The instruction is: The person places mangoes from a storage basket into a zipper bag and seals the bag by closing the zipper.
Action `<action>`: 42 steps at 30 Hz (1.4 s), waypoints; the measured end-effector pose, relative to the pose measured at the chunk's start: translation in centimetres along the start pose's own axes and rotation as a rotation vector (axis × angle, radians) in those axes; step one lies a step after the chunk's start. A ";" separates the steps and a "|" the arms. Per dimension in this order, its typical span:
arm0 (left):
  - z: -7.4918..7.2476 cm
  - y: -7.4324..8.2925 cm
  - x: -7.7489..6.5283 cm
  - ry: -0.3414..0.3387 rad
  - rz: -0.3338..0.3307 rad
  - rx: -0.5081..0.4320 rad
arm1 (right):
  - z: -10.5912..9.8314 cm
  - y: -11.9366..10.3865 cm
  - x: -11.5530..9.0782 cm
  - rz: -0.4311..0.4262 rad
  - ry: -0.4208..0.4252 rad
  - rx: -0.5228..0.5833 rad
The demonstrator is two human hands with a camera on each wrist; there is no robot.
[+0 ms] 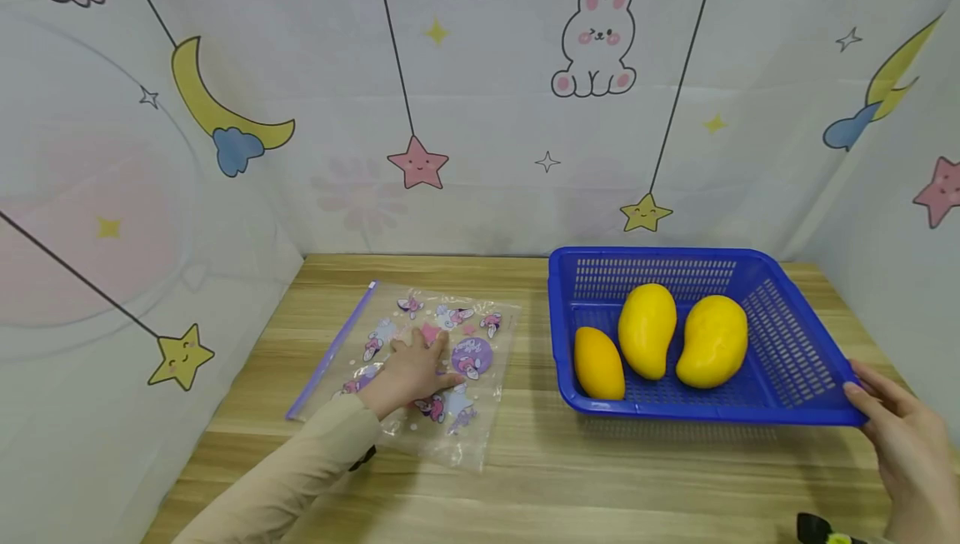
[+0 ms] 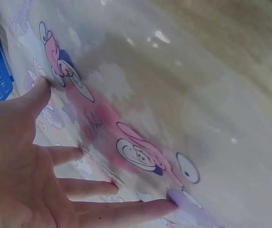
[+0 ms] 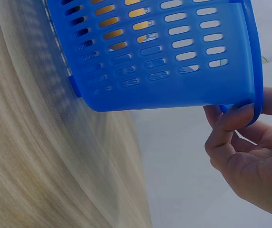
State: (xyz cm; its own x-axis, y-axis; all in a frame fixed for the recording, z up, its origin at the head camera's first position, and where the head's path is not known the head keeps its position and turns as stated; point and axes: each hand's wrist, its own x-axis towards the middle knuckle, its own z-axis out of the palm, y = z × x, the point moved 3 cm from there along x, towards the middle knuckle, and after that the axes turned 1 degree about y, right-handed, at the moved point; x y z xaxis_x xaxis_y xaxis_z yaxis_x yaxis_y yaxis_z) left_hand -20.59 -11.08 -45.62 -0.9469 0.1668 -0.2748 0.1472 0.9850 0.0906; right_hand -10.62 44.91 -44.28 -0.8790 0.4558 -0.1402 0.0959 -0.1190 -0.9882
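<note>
My left hand [image 1: 411, 373] rests on a clear zip bag [image 1: 491, 411] that lies flat on the table, its fingers spread. Cartoon rabbit-like figures are printed on the bag, and a purple zip strip [image 1: 330, 356] runs along its left side. In the left wrist view the fingertips [image 2: 167, 205] touch the plastic. My right hand [image 1: 907, 436] grips the rim of a blue plastic basket [image 1: 720, 416] at its near right corner. Three yellow mangoes lie inside: a smaller mango [image 1: 598, 365] at the left, a mango [image 1: 647, 331] in the middle and another mango [image 1: 712, 341] to the right.
The wood-grain table [image 1: 600, 477] spreads under the bag and basket. A white printed cloth [image 1: 495, 111] with stars, a moon and a rabbit hangs behind and along both sides. Part of a black strap [image 1: 813, 529] shows near my right wrist.
</note>
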 end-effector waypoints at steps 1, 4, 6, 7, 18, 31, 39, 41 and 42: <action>0.0 0.0 0.0 0.000 0.003 0.003 | 0.0 0.1 0.1 -0.001 -0.002 -0.005; -0.1 -0.2 0.0 0.000 0.012 0.012 | 0.0 0.1 0.1 -0.005 -0.001 -0.017; -0.1 -0.3 -0.1 0.003 0.014 0.015 | 0.1 0.1 0.0 -0.005 0.003 -0.031; 0.0 -0.4 -0.1 0.003 0.015 0.017 | 0.2 0.0 -0.1 -0.004 0.004 -0.037; 0.1 -0.8 0.0 -0.008 0.015 -0.017 | 0.8 -0.7 -0.5 0.004 0.008 -0.011; 0.1 -1.3 -0.1 -0.022 0.060 -0.046 | 0.8 -0.6 -0.4 -0.008 0.003 -0.027; 0.1 -1.3 -0.1 -0.043 0.063 -0.077 | 0.3 -0.3 0.0 -0.004 0.013 -0.023; 0.1 -1.4 -0.1 -0.046 0.069 -0.074 | 0.3 -0.2 0.1 0.005 0.021 -0.036; 0.1 -1.4 -0.1 -0.046 0.072 -0.073 | 0.2 -0.1 0.2 0.007 0.023 -0.036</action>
State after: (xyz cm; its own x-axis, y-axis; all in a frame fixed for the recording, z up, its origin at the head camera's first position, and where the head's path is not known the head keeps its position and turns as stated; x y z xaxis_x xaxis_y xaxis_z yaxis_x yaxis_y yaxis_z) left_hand -20.67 -12.48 -45.79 -0.9203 0.2401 -0.3088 0.1911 0.9648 0.1807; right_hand -10.90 44.79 -44.18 -0.8673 0.4751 -0.1485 0.1196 -0.0906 -0.9887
